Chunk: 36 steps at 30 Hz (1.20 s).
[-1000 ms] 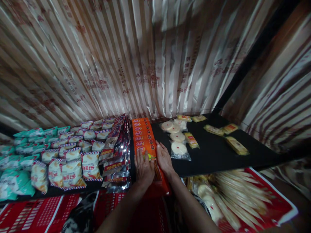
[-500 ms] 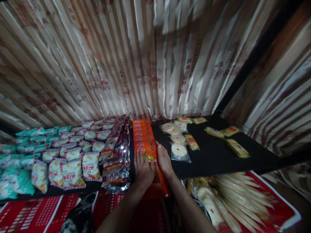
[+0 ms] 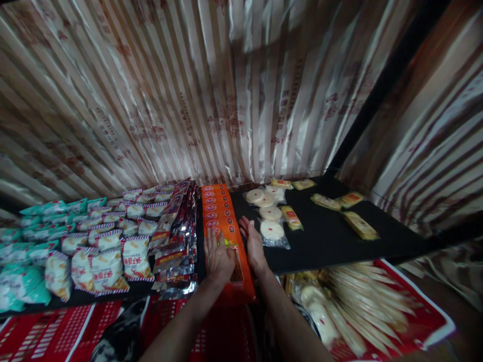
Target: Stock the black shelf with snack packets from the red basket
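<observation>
Orange snack packets (image 3: 219, 203) lie overlapped in a row on the black shelf. My left hand (image 3: 219, 255) rests flat on the front packet, fingers stretched toward the back. Beside the row's right edge is my right hand (image 3: 253, 245), open, its fingers extended and a little apart; I cannot tell whether it still touches the packets. Left of the row stand dark red, shiny packets (image 3: 179, 241), stacked leaning on one another. To the right lie round white flat cakes (image 3: 271, 230) in clear wrappers.
Small white snack bags (image 3: 138, 259) and teal bags (image 3: 28, 281) fill the shelf's left side. Yellow packets (image 3: 360, 225) lie scattered on the black shelf surface (image 3: 320, 246) at right. Below are red baskets (image 3: 45, 332) and long pale wrapped sticks (image 3: 366, 296). A striped curtain (image 3: 211, 100) hangs behind.
My right hand's fingers have spread and lifted slightly off the packets' right edge. My left hand stays on the front packet. The whole view has shifted slightly.
</observation>
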Tool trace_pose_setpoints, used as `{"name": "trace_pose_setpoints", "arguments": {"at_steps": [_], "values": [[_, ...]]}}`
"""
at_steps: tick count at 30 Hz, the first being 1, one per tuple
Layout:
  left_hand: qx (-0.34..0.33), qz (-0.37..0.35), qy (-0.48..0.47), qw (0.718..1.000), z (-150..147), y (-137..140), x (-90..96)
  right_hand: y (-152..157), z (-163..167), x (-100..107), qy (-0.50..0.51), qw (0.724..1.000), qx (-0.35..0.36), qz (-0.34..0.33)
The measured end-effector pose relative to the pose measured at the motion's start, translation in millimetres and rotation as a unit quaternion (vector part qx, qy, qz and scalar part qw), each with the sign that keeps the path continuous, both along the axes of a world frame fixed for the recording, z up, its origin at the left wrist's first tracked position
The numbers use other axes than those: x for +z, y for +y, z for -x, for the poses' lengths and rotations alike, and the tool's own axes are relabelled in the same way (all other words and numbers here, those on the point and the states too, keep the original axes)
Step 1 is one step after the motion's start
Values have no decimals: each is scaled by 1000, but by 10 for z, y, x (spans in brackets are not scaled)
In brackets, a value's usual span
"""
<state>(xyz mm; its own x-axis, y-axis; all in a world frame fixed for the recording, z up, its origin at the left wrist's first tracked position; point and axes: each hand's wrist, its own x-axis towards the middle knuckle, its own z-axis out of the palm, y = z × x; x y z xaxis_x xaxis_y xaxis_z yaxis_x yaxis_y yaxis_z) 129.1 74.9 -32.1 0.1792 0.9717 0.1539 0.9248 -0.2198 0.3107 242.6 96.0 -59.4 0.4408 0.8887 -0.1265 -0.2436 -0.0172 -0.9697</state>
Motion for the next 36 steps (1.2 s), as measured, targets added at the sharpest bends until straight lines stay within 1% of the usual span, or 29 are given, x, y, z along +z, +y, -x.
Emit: {"name": "trace_pose_setpoints", "arguments": {"at_steps": [4, 7, 12, 15, 18, 23, 28, 31, 36], "values": [[7, -16, -2, 1000, -66, 87, 45, 15, -4, -23, 38, 999, -22, -18], [15, -18, -1, 1000, -118, 192, 34, 17, -3, -4, 51, 998, -33, -20], [40, -5, 8, 999, -176, 358, -17, 16, 14, 25, 31, 999, -28, -19], [44, 3, 15, 999, -180, 420, -36, 20, 26, 24, 38, 999, -16, -18], [41, -7, 14, 999, -174, 448, -79, 32, 32, 14, 50, 999, -12, -14], [45, -49, 1, 998, -185, 451, -189, 50, 37, -3, 42, 999, -19, -6], [43, -46, 0, 998, -202, 451, -192, 64, 43, -9, 24, 999, -28, 14], [43, -38, 2, 998, -202, 456, -182, 83, 46, -6, 56, 998, -34, 26], [43, -57, -10, 997, -195, 478, -231, 158, 33, 24, 98, 994, -39, 30]]}}
